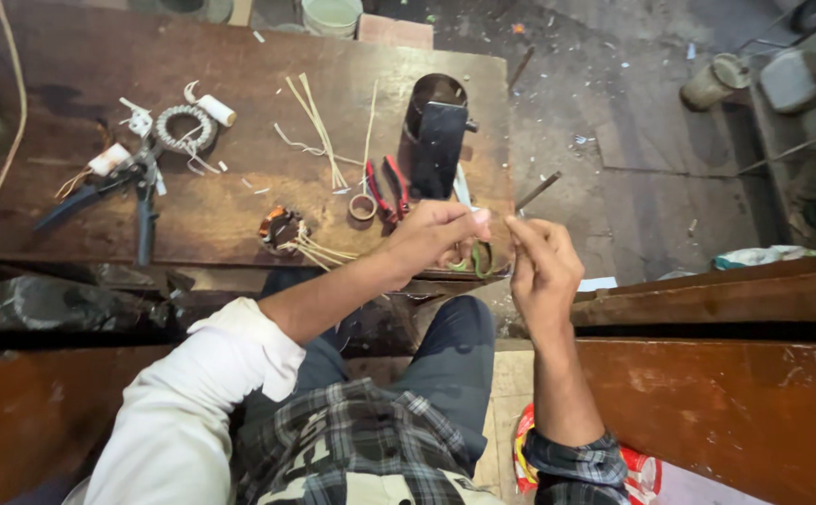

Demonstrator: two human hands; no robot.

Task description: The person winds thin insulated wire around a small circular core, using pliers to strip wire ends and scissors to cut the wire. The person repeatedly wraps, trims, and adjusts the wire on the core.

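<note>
Plaid shirt and dark trousers sit closest, both forearms reaching out over the lap. Left hand (440, 238) and right hand (541, 262) nearly meet, each pinching an end of something thin, probably a pale sleeve or wire (499, 218); too small to confirm. Looks light, limp, easily kinked, so grip close to the ends. Just beyond the left hand: red-handled pliers (387, 187), black motor stator (438, 140). Far left of it, blue-handled cutters (108, 192) on wooden bench (99, 56).
</note>
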